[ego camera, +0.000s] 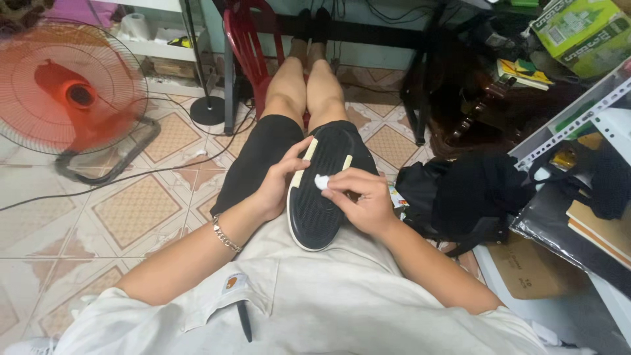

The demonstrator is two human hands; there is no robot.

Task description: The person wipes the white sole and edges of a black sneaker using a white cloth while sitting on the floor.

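Closest to me was the white shirt [315, 296], then the black shoe [325, 187] lying sole-up across the lap. I judged the sole-wiping was under way: left hand [273, 190] curled round the shoe's left edge, right hand [361, 200] fingers pinched on a small white wad [321, 182] mid-sole. Next, firmer strokes toward the heel, I reckoned.

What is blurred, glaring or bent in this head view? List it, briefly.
Head view: the orange fan is smeared, its blades unreadable; light is soft and even, with faint sheen on the floor tiles and no hard shadows. The shoe, left hand and right hand with its small white wad are fairly sharp. Wide-angle lens stretches the near shirt at the bottom edge.
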